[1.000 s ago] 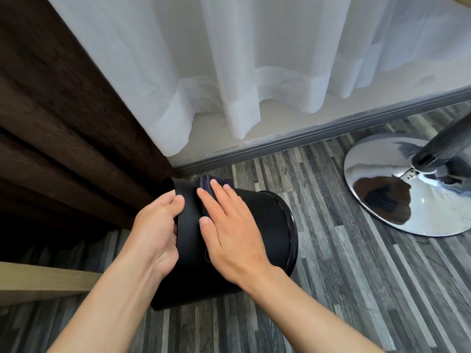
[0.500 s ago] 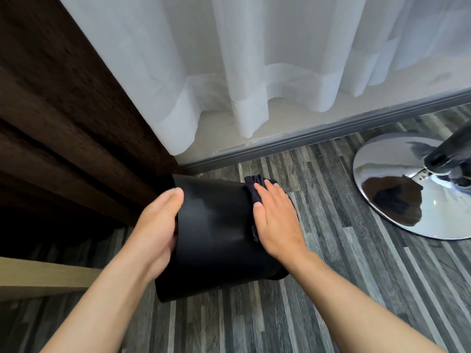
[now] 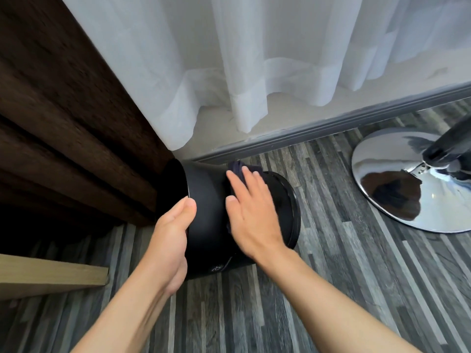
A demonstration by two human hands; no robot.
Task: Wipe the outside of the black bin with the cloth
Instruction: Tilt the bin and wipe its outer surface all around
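Hands (image 3: 251,215) on tipped, seemingly floor-resting bin (image 3: 206,200)

One black bin (image 3: 204,225), one dark cloth (image 3: 235,168), two hands on it — left hand (image 3: 169,240), right hand (image 3: 251,212). One chrome stand base (image 3: 407,182), two curtains.

Cloth (image 3: 238,167): mostly hidden under right hand (image 3: 251,212) on bin (image 3: 206,220); only dark folds show past fingertips and by palm edge. Bin interior: black, contents not discernible. Far side of bin and underside: out of sight. Small pale mark low on bin wall: too small to read. Left hand (image 3: 169,240): fingers hidden beyond bin rim, thumb only. Chrome base (image 3: 397,189) right of bin: cut by frame edge.
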